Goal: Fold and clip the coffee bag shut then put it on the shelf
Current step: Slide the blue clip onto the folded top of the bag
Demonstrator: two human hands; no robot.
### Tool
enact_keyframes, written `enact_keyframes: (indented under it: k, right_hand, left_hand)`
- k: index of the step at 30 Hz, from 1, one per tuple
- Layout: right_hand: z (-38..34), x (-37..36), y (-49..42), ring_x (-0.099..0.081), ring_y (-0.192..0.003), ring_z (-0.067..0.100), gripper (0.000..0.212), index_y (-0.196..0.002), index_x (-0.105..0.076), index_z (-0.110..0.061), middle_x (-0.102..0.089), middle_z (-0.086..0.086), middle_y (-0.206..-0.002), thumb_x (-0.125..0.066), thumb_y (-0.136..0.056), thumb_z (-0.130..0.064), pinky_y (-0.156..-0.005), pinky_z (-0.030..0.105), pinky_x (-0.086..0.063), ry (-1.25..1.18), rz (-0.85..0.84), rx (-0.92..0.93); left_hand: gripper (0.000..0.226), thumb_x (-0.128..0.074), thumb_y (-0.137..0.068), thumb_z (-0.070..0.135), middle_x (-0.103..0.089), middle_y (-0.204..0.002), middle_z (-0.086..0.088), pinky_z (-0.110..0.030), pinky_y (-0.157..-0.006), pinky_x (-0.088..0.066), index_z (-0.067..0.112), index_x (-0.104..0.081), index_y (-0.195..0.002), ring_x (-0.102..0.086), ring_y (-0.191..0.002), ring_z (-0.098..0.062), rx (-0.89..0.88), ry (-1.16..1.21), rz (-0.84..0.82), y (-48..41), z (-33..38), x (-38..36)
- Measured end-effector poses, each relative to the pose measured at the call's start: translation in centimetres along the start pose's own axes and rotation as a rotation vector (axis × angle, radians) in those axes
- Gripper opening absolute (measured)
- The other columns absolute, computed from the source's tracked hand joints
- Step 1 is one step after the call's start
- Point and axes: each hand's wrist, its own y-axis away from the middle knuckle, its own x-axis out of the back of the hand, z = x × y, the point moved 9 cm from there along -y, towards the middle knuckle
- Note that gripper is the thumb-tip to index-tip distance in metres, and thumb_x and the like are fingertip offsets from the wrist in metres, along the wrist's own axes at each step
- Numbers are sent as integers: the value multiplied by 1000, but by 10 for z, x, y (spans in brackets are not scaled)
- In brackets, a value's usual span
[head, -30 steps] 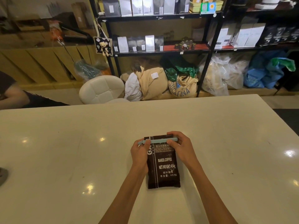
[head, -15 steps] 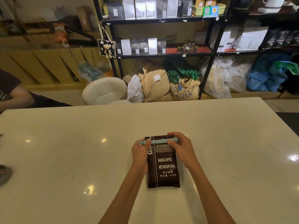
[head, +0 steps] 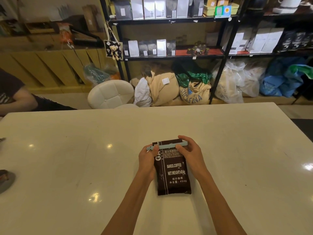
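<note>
A dark brown coffee bag (head: 174, 173) with white print lies flat on the white table (head: 84, 158), its top folded over. A pale blue clip (head: 167, 146) runs across the fold. My left hand (head: 147, 158) grips the clip's left end and the bag's left edge. My right hand (head: 190, 153) pinches the clip's right end, thumb on top. The black shelf (head: 171, 56) with rows of bags stands beyond the table's far edge.
A white padded stool (head: 110, 94) and burlap sacks (head: 194, 94) sit between table and shelf. Plastic bags (head: 237, 83) fill the floor under the shelf. A seated person's arm (head: 17, 99) is at the far left. A dark object (head: 5, 178) lies at the table's left edge.
Both hands stay on the clip and bag in the same grip. The view has tilted slightly downward; the bag has not moved on the table.
</note>
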Motion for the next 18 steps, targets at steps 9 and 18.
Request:
enact_keyframes:
  k: [9, 18]
  right_hand:
    - [15, -7, 0, -77, -79, 31, 49, -103, -67, -12, -78, 15, -91, -89, -65, -36, -64, 38, -63, -142, 81, -171]
    - [18, -8, 7, -76, -71, 15, 47, -109, -59, -18, -73, 13, -97, -86, -72, -30, -53, 23, -58, -159, 202, -120]
  left_hand:
    - [28, -58, -98, 26, -75, -107, -18, -38, -73, -62, 8, -59, -119, -74, -94, -32, -99, -95, -196, 13, 0, -12]
    - [21, -65, -91, 38, -79, -96, -10, -37, -64, -62, 26, -64, -109, -77, -86, -30, -50, -39, -70, 14, -14, -2]
